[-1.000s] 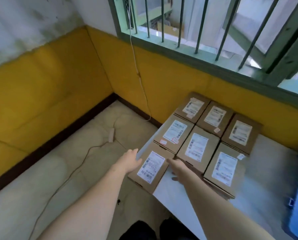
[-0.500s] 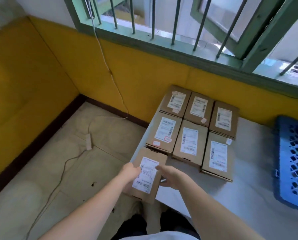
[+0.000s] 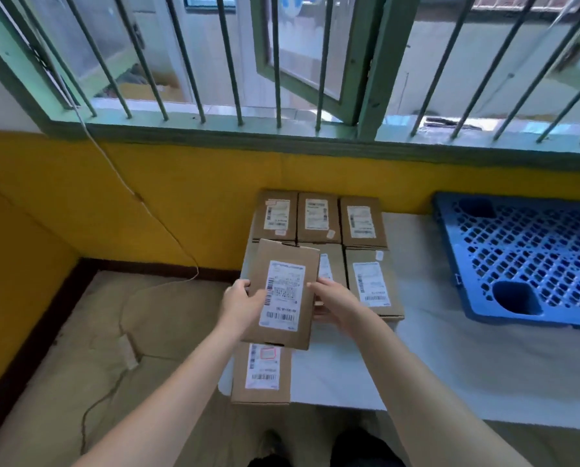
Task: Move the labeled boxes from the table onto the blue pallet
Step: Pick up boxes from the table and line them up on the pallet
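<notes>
Table under a white cover, set against the yellow wall below a barred green window. Blue pallet lying flat on the table's far right end, its lattice top bare. Left of the pallet, at the table's far left end, rows of labeled boxes packed side by side, white shipping labels facing up; one more box alone at the table's near left corner, jutting slightly past the edge. Raised above that left end, clear of the table and well apart from the pallet, held box, label up, tilted a little, hiding part of the boxes behind it. Left hand gripping the held box's left edge, thumb laid over the top face by the barcode, other fingers hidden beneath. Right hand gripping the right edge, fingers curled around the side, tips out of sight under the cardboard. Left of the table, white cable trailing from the window down the wall and across the floor.
</notes>
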The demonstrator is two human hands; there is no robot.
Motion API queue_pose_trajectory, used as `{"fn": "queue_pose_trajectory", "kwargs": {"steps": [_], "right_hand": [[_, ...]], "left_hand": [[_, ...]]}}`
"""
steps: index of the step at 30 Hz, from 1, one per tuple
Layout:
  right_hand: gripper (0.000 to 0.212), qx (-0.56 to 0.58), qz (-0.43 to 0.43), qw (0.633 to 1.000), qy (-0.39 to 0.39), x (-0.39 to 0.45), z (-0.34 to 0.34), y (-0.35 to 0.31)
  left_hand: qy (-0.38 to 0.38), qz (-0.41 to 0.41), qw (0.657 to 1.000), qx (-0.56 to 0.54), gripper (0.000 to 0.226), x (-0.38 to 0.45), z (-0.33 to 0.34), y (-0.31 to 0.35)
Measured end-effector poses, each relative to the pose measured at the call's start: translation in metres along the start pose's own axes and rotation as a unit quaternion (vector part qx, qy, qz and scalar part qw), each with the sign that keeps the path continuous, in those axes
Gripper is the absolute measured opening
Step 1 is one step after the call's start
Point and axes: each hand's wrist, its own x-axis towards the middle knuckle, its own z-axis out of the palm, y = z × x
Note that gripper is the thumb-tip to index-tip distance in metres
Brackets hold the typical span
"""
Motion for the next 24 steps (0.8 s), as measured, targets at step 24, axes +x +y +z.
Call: {"fn": "queue_pose_trajectory", "kwargs": {"steps": [24], "right_hand": [[0.021, 0.093, -0.019, 0.986, 0.134, -0.027, -0.47, 0.055]], "left_hand": [[-0.135, 0.015, 0.987, -0.085, 0.034, -0.059, 0.386, 0.273]]}}
